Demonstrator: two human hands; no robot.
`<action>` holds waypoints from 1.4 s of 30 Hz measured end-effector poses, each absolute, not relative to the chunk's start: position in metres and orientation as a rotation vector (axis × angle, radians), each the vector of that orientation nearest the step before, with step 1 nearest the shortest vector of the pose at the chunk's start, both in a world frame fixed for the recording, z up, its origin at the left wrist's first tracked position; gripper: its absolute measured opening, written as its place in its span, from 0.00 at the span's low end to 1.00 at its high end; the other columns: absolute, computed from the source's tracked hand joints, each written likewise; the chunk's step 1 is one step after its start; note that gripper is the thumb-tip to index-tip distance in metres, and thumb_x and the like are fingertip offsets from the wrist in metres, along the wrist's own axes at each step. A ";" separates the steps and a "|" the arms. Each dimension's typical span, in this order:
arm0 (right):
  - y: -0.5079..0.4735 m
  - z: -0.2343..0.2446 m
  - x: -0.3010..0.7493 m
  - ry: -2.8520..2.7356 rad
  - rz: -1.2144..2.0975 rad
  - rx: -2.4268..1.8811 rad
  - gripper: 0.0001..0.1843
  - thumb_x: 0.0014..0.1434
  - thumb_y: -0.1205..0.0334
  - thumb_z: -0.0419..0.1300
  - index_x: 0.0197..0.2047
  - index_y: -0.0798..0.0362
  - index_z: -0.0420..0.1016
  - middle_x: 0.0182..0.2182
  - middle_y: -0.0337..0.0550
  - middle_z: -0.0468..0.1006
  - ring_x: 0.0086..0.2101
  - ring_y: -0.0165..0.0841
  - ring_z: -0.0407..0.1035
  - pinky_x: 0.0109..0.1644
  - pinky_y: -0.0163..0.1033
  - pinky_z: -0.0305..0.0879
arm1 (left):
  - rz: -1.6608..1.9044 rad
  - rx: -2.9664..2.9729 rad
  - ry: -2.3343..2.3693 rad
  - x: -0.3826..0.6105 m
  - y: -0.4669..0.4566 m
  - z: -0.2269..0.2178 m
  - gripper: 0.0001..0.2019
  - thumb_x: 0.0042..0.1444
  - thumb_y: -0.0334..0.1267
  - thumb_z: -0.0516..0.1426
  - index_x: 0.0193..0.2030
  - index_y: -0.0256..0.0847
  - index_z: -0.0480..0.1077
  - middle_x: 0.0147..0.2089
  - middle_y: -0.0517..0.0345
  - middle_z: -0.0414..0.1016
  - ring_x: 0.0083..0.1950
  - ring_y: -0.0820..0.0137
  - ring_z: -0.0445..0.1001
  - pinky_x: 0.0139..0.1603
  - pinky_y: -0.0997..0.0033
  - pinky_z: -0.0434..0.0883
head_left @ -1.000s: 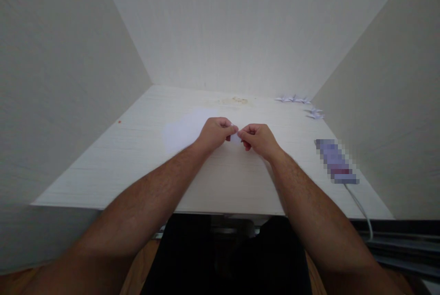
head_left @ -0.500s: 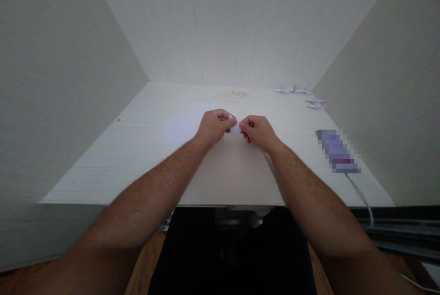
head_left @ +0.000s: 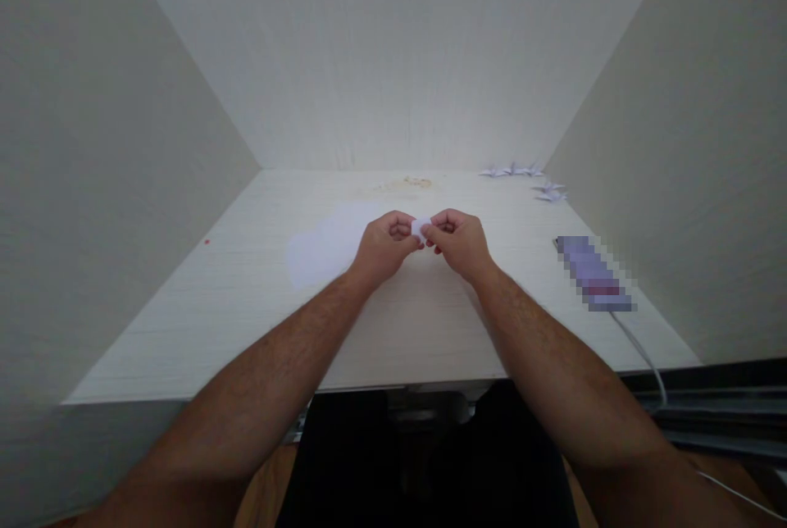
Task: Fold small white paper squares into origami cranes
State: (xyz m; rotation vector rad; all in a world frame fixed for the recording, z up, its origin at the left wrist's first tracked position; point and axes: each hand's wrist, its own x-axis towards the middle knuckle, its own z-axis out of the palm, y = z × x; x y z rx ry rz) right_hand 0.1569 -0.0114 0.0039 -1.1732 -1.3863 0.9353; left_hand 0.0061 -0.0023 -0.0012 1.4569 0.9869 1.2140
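A small piece of folded white paper [head_left: 419, 226] is pinched between my two hands over the middle of the table. My left hand [head_left: 386, 246] grips its left side, thumb and fingers closed. On the other side my right hand [head_left: 460, 239] holds it, the thumb lying over the paper's face. Fingers cover part of the paper, so its exact fold cannot be made out. White paper sheets [head_left: 316, 245] lie flat on the table just left of my left hand.
Several white paper cranes [head_left: 513, 170] stand in the far right corner of the table [head_left: 406, 339]. A blurred-out phone-like device [head_left: 591, 272] with a white cable [head_left: 639, 341] lies at the right. A small red speck [head_left: 207, 242] is at the left. Walls enclose three sides.
The view has tilted up, bringing a white and a yellow hanging object into sight at the top. My hands have shifted their hold, and more of the paper's face shows between them.
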 end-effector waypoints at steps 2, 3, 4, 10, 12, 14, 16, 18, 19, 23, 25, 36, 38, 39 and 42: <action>-0.012 0.004 0.157 -1.431 0.926 -1.169 0.10 0.48 0.57 0.65 0.27 0.55 0.72 0.18 0.37 0.73 0.18 0.25 0.65 0.20 0.30 0.60 | 1.203 1.503 1.018 0.005 -0.002 -0.001 0.09 0.44 0.33 0.63 0.34 0.36 0.71 0.28 0.57 0.76 0.28 0.74 0.74 0.30 0.75 0.70; -0.012 0.003 0.157 -1.462 0.926 -1.173 0.11 0.49 0.57 0.65 0.27 0.56 0.72 0.18 0.37 0.73 0.18 0.25 0.65 0.20 0.30 0.60 | 1.198 1.520 1.045 0.004 -0.002 -0.001 0.08 0.45 0.34 0.63 0.34 0.35 0.72 0.28 0.57 0.76 0.27 0.75 0.73 0.28 0.76 0.69; -0.012 0.003 0.158 -1.490 0.931 -1.176 0.11 0.49 0.56 0.65 0.28 0.56 0.73 0.17 0.37 0.72 0.18 0.25 0.65 0.20 0.30 0.60 | 1.194 1.528 1.069 0.002 -0.001 0.000 0.08 0.45 0.35 0.62 0.33 0.35 0.72 0.27 0.58 0.76 0.26 0.75 0.72 0.27 0.76 0.69; -0.011 -0.001 0.158 -1.504 1.019 -1.075 0.07 0.48 0.64 0.61 0.34 0.55 0.73 0.17 0.34 0.73 0.18 0.27 0.67 0.21 0.31 0.63 | 1.217 1.448 1.085 0.000 -0.002 0.004 0.05 0.45 0.33 0.61 0.31 0.36 0.71 0.23 0.60 0.74 0.21 0.76 0.69 0.22 0.76 0.67; -0.010 -0.001 0.158 -1.460 1.018 -1.059 0.07 0.47 0.66 0.61 0.33 0.54 0.73 0.16 0.32 0.72 0.17 0.26 0.66 0.21 0.30 0.62 | 1.207 1.422 1.044 0.001 -0.003 0.006 0.07 0.44 0.32 0.61 0.32 0.36 0.71 0.23 0.60 0.74 0.21 0.75 0.70 0.22 0.75 0.69; -0.009 0.000 0.158 -1.433 1.024 -1.038 0.08 0.46 0.66 0.62 0.33 0.54 0.73 0.15 0.31 0.71 0.17 0.26 0.66 0.20 0.30 0.62 | 1.205 1.400 1.012 0.002 -0.004 0.008 0.08 0.42 0.31 0.62 0.32 0.36 0.72 0.22 0.61 0.73 0.21 0.75 0.70 0.23 0.75 0.69; -0.010 0.000 0.158 -1.426 1.029 -1.011 0.08 0.46 0.66 0.62 0.33 0.53 0.73 0.15 0.30 0.71 0.17 0.26 0.66 0.20 0.30 0.62 | 1.217 1.364 1.004 0.002 -0.004 0.009 0.08 0.41 0.30 0.62 0.32 0.37 0.72 0.21 0.63 0.71 0.20 0.76 0.69 0.23 0.75 0.69; -0.010 0.000 0.156 -1.422 1.032 -0.991 0.08 0.46 0.66 0.61 0.33 0.53 0.73 0.16 0.30 0.72 0.17 0.26 0.66 0.21 0.30 0.62 | 1.235 1.305 1.000 0.003 -0.005 0.010 0.08 0.40 0.29 0.61 0.31 0.37 0.72 0.19 0.64 0.70 0.19 0.77 0.68 0.22 0.76 0.67; -0.011 0.001 0.156 -1.414 1.038 -0.984 0.07 0.46 0.66 0.62 0.33 0.52 0.73 0.16 0.30 0.72 0.17 0.25 0.66 0.21 0.30 0.62 | 1.240 1.274 0.996 0.003 -0.005 0.010 0.07 0.40 0.29 0.61 0.30 0.38 0.71 0.19 0.65 0.69 0.19 0.77 0.68 0.22 0.76 0.67; -0.012 0.001 0.154 -1.345 1.097 -0.937 0.04 0.46 0.65 0.63 0.30 0.53 0.74 0.15 0.31 0.72 0.17 0.25 0.66 0.21 0.30 0.62 | 1.241 1.191 0.962 0.004 -0.008 0.012 0.06 0.40 0.29 0.61 0.27 0.38 0.69 0.18 0.65 0.68 0.19 0.76 0.68 0.22 0.76 0.67; -0.012 0.001 0.155 -1.311 1.134 -0.911 0.04 0.46 0.65 0.63 0.29 0.53 0.74 0.15 0.32 0.73 0.17 0.26 0.66 0.21 0.31 0.63 | 1.242 1.168 0.945 0.004 -0.008 0.012 0.06 0.40 0.29 0.61 0.27 0.38 0.69 0.19 0.64 0.69 0.20 0.76 0.69 0.23 0.75 0.68; -0.012 0.004 0.160 -1.309 1.180 -0.889 0.03 0.45 0.65 0.63 0.27 0.54 0.77 0.16 0.36 0.75 0.18 0.28 0.68 0.24 0.34 0.67 | 1.163 1.060 0.916 -0.001 -0.006 0.012 0.06 0.40 0.32 0.63 0.28 0.35 0.72 0.24 0.56 0.75 0.24 0.72 0.74 0.28 0.71 0.72; -0.013 0.004 0.161 -1.338 1.162 -0.895 0.04 0.46 0.64 0.63 0.27 0.54 0.77 0.17 0.36 0.75 0.19 0.28 0.68 0.25 0.34 0.67 | 1.149 1.091 0.927 -0.002 -0.006 0.013 0.08 0.42 0.35 0.64 0.28 0.34 0.71 0.25 0.55 0.75 0.25 0.72 0.74 0.27 0.72 0.71; -0.013 0.004 0.161 -1.361 1.146 -0.904 0.04 0.47 0.63 0.63 0.27 0.55 0.76 0.17 0.36 0.75 0.19 0.27 0.68 0.25 0.34 0.67 | 1.147 1.112 0.941 -0.001 -0.007 0.013 0.09 0.42 0.36 0.65 0.28 0.34 0.71 0.25 0.55 0.75 0.25 0.72 0.74 0.27 0.72 0.71; -0.014 0.004 0.160 -1.414 1.103 -0.956 0.07 0.47 0.60 0.64 0.27 0.55 0.75 0.18 0.36 0.74 0.19 0.26 0.67 0.25 0.33 0.66 | 1.164 1.161 0.982 -0.001 -0.007 0.014 0.11 0.40 0.34 0.66 0.29 0.36 0.70 0.23 0.60 0.73 0.23 0.74 0.71 0.26 0.73 0.70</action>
